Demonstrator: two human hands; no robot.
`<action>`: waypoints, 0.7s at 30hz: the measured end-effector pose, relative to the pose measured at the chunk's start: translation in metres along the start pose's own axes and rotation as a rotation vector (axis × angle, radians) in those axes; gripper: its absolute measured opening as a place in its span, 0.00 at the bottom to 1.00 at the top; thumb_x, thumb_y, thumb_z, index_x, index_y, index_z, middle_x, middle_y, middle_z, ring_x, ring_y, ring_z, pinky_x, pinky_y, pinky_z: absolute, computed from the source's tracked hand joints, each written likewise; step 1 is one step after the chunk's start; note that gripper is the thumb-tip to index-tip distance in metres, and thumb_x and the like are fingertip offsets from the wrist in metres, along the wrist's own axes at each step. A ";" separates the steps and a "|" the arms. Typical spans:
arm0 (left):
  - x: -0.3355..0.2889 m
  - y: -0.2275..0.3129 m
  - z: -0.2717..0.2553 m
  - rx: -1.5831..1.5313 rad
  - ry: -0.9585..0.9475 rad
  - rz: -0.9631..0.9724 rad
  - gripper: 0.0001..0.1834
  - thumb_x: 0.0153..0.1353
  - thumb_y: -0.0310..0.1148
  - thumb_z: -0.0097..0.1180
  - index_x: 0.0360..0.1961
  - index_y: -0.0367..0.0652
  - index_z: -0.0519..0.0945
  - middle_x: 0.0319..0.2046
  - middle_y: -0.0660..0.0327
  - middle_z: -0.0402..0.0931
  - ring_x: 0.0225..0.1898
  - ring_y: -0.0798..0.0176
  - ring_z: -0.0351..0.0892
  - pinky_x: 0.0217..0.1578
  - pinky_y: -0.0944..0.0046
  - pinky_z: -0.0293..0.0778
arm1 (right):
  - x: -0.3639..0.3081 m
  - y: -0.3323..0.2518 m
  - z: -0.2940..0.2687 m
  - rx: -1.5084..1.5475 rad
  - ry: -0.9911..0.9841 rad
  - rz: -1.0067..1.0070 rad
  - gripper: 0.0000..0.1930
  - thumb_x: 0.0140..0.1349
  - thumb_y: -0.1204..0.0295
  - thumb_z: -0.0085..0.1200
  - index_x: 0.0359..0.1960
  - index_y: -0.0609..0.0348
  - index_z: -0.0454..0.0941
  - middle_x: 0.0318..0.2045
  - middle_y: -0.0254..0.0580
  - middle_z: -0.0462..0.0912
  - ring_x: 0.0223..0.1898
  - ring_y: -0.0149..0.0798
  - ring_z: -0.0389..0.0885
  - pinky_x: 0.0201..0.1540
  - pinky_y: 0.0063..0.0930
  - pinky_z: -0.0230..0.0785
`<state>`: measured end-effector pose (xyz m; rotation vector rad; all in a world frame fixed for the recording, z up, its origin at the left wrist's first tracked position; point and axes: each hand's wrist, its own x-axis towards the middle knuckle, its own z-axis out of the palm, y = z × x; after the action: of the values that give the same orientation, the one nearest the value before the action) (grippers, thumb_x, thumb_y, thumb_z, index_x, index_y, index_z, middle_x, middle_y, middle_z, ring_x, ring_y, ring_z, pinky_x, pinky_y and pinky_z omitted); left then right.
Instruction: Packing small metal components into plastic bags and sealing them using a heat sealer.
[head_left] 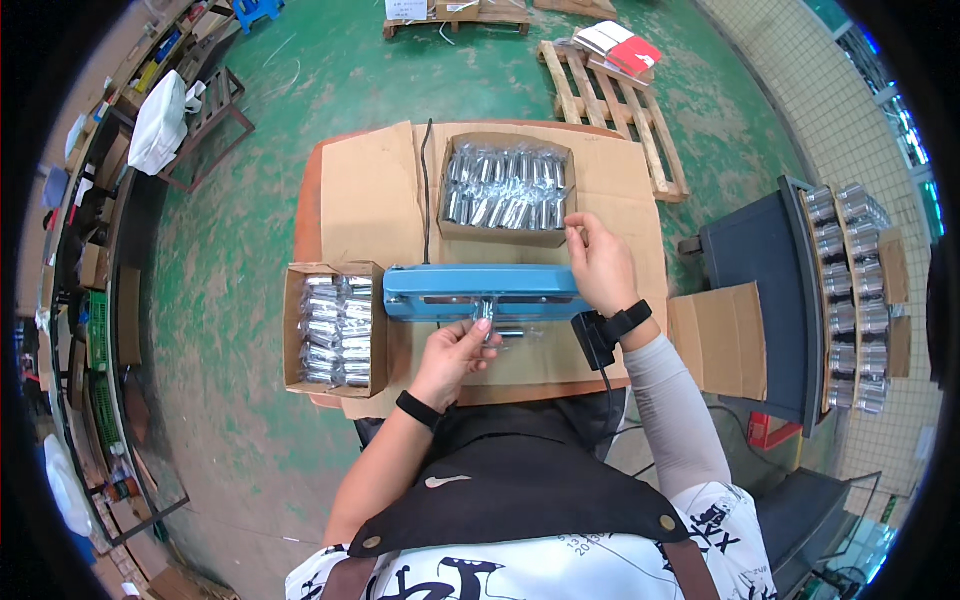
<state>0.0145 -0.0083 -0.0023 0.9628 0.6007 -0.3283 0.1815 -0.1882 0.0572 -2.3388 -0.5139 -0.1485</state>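
L hand [452,362], at 6 o'clock of the long blue bar-shaped device [430,279]: fingers pinched closed on a film-wrapped silver metal cylinder [487,308], held w/ its far end toward 12 o'clock, at the device's near edge. R hand [607,268], at 3 o'clock: over the device's end, fingers loosely curled; cannot tell if gripping. Open brown cardboard boxes w/ wrapped cylinders at 12 o'clock (far box [505,235]) & approx. 9 o'clock (side box [378,335]), on cardboard-covered reddish-brown tabletop [308,225].
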 end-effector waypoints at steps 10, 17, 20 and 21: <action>-0.021 -0.007 -0.007 0.085 -0.082 -0.005 0.15 0.68 0.39 0.57 0.45 0.36 0.77 0.39 0.60 0.82 0.36 0.73 0.79 0.34 0.75 0.73 | -0.005 -0.003 -0.030 0.976 0.409 0.253 0.16 0.74 0.59 0.42 0.39 0.59 0.75 0.29 0.33 0.76 0.32 0.25 0.72 0.33 0.22 0.66; -0.031 -0.016 -0.014 0.095 -0.131 0.016 0.15 0.69 0.35 0.55 0.53 0.42 0.72 0.45 0.56 0.81 0.41 0.67 0.82 0.40 0.70 0.77 | -0.104 0.032 0.025 0.639 -0.385 0.184 0.06 0.66 0.69 0.53 0.37 0.59 0.78 0.23 0.36 0.79 0.27 0.35 0.79 0.30 0.29 0.70; -0.039 -0.014 -0.016 0.018 -0.117 -0.032 0.16 0.68 0.34 0.56 0.53 0.43 0.70 0.44 0.57 0.80 0.43 0.64 0.82 0.41 0.67 0.78 | -0.109 0.008 0.043 0.295 -0.499 0.062 0.10 0.60 0.70 0.57 0.41 0.60 0.78 0.31 0.44 0.83 0.35 0.46 0.83 0.35 0.35 0.74; -0.042 -0.013 -0.017 -0.054 -0.138 -0.029 0.15 0.67 0.35 0.57 0.50 0.43 0.71 0.43 0.58 0.79 0.43 0.64 0.82 0.42 0.66 0.78 | -0.112 0.008 0.051 0.113 -0.496 -0.023 0.10 0.58 0.70 0.57 0.41 0.58 0.79 0.31 0.46 0.82 0.35 0.48 0.83 0.36 0.37 0.74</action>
<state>-0.0312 -0.0008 0.0071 0.8725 0.4953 -0.3997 0.0800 -0.1950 -0.0132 -2.2536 -0.7650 0.4499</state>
